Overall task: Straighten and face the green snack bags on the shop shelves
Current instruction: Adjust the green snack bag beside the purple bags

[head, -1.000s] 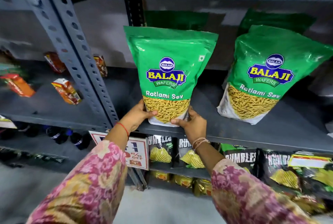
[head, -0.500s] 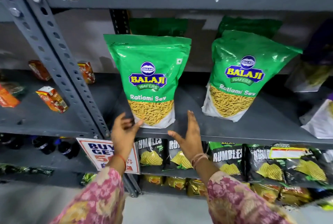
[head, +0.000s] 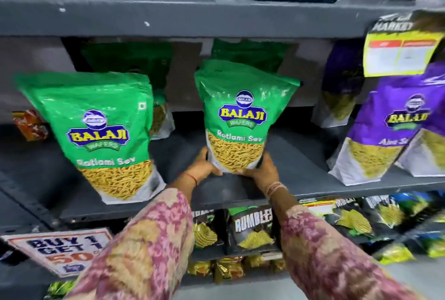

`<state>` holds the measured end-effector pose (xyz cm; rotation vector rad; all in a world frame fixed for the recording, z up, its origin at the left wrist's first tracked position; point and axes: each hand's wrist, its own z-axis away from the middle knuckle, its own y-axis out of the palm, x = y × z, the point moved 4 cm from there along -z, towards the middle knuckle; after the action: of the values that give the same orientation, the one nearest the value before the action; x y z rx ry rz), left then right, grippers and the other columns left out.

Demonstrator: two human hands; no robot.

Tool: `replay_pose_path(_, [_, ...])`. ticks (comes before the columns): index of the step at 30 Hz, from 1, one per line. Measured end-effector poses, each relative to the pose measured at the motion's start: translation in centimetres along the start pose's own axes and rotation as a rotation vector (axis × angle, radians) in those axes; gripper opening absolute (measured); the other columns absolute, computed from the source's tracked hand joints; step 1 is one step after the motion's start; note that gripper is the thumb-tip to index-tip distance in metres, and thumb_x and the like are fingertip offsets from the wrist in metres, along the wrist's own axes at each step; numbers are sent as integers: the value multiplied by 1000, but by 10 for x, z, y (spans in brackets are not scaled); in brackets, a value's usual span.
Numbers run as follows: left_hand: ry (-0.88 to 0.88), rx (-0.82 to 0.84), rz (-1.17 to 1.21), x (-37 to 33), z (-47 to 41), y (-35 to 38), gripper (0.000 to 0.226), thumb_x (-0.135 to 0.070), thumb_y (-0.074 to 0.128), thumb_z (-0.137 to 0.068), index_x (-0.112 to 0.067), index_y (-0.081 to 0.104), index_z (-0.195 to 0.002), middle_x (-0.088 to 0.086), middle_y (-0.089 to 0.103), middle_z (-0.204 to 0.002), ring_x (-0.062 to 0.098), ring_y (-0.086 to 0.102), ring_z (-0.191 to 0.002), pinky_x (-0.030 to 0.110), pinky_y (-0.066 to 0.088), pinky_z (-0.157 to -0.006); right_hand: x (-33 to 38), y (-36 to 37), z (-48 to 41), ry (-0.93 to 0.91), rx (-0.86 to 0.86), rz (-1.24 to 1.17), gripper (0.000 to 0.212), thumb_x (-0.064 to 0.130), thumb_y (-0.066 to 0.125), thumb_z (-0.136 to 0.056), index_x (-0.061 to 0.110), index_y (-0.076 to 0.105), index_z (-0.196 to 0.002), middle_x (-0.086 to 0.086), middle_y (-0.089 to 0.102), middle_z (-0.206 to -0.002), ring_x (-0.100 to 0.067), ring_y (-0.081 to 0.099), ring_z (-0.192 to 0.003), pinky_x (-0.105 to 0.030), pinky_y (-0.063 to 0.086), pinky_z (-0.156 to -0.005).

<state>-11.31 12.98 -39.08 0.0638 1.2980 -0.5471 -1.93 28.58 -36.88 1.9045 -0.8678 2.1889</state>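
The step in hand is the facing of the middle green bag [head: 237,119] on the grey shelf [head: 301,155]. Both hands clasp its base: the left hand [head: 204,166] cups the lower left corner and the right hand [head: 261,170] cups the lower right corner, fingers [head: 240,171] curled under the bottom edge and clenched on the pack. The bag stands upright, set back from the shelf lip, its label turned a little to the left. The green bag on the left [head: 101,131] stands free, nearer the front edge and leaning slightly, with no hand on it.

The next move, by my judgement, calls for drawing the held bag forward to line up with its neighbour and squaring its front to the aisle, keeping the base flat so it does not tip.

Both forearms, in patterned pink sleeves [head: 149,246], reach up and forward from below, wrists close together, palms turned inward toward each other. A purple bag [head: 395,131] stands well to the right.
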Motion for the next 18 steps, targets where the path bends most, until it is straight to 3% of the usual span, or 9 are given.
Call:
replay_pose_path(4, [136, -120, -22, -9, 8, 7, 83, 1, 79, -45, -9, 48, -121, 13, 60, -123, 29, 56, -111, 46, 47, -97, -4, -12, -5, -6, -7, -95, 64, -5, 78, -58, 1, 49, -116, -15, 61, -116, -23, 56, -103, -24, 41, -80])
replay_pose_path(8, [231, -142, -43, -17, 36, 23, 69, 6, 81, -48, -9, 54, -109, 9, 65, -104, 25, 62, -97, 42, 51, -91, -9, -40, 4, -36, 11, -72, 64, -5, 79, -57, 1, 50, -115, -11, 61, -107, -18, 53, -96, -27, 43, -82])
replay_pose_path(15, [218, -143, -75, -6, 69, 45, 72, -3, 84, -47, -4, 52, -110, 19, 63, -117, 31, 60, -106, 47, 50, -94, -20, -59, 30, -40, 51, 11, 58, -2, 80, -58, 0, 53, -110, -5, 59, -96, -19, 54, -89, -29, 45, -80])
replay_pose_path(18, [202, -137, -53, -9, 72, 47, 66, 3, 81, -51, 0, 51, -109, 20, 63, -116, 29, 60, -104, 37, 49, -92, -23, -59, 31, -43, 66, -7, 57, -1, 79, -59, 1, 53, -110, -5, 60, -97, -19, 54, -90, -30, 45, -83])
